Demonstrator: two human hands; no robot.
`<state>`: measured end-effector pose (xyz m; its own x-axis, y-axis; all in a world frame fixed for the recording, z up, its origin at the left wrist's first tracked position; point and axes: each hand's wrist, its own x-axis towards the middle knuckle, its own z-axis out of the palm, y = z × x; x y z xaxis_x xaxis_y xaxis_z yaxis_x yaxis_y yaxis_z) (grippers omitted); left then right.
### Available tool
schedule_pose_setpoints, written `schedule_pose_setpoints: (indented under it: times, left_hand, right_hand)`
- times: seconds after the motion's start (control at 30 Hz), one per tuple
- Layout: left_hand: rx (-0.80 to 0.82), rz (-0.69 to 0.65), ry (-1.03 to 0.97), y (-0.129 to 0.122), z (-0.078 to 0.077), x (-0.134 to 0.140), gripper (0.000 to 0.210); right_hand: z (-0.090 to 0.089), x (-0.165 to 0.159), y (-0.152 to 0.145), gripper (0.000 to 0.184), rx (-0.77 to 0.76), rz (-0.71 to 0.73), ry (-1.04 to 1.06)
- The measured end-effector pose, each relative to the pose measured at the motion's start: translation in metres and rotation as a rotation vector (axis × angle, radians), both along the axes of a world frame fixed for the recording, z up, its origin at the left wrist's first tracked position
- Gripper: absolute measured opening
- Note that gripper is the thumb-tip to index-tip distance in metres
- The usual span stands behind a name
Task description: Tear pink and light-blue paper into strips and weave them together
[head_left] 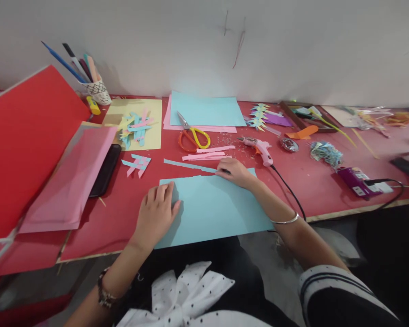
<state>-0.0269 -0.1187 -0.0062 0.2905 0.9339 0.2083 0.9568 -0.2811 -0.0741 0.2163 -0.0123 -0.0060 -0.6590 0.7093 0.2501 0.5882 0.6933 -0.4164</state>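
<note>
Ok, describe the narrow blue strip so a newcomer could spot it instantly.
On the red table, find the blue sheet at its near edge. Just past the sheet's far edge, a narrow blue strip runs up to the right hand. Its blue colour sets it apart from the pink strips just behind it.

On the red tabletop (300, 186), a rectangular light-blue paper sheet (221, 204) lies in front of a thin light-blue paper strip (187, 165). Behind the strip sit red-and-yellow-handled metal scissors (188, 127), left of a pink plastic glue gun (263, 147).
</note>
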Motion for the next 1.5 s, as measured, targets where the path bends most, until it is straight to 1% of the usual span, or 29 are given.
schedule_pose_setpoints:
  times: [0.17,0.4,0.53,0.67,0.8,0.93,1.1,1.27,1.37,1.5]
  left_hand:
    - [-0.004,0.0,-0.007,0.0,-0.001,0.0,0.043]
    - [0.016,-0.004,0.011,0.001,-0.002,-0.001,0.043]
    - [0.018,-0.005,0.015,0.001,-0.001,-0.001,0.043]
    - [0.017,-0.004,0.002,0.001,-0.001,-0.001,0.042]
    - [0.028,-0.011,0.006,0.001,-0.002,-0.001,0.043]
    - [0.026,0.0,-0.002,0.001,-0.002,-0.001,0.042]
    - [0.051,-0.006,-0.032,0.001,-0.004,-0.001,0.04]
    - [0.079,-0.018,-0.015,0.002,-0.004,-0.003,0.041]
    - [0.077,-0.075,-0.001,0.001,-0.001,-0.004,0.04]
    - [0.007,-0.293,-0.006,0.003,0.009,0.006,0.037]
  right_hand:
    - [0.0,0.004,0.0,0.023,-0.024,0.012,0.023]
    - [-0.002,0.001,0.002,0.032,0.011,0.008,0.028]
    - [-0.001,0.006,0.001,0.031,0.014,-0.022,0.031]
    - [-0.002,0.013,0.0,0.029,0.023,-0.015,0.044]
    - [-0.004,0.014,0.001,0.032,0.036,0.002,0.038]
    - [-0.005,0.012,0.002,0.034,0.043,-0.021,0.02]
    - [-0.003,0.016,0.001,0.03,0.051,-0.027,0.038]
    - [-0.003,0.02,0.0,0.028,0.034,-0.039,0.046]
    - [-0.004,0.019,-0.002,0.026,0.033,-0.069,0.038]
    - [-0.006,0.009,-0.011,0.022,0.024,-0.124,-0.003]
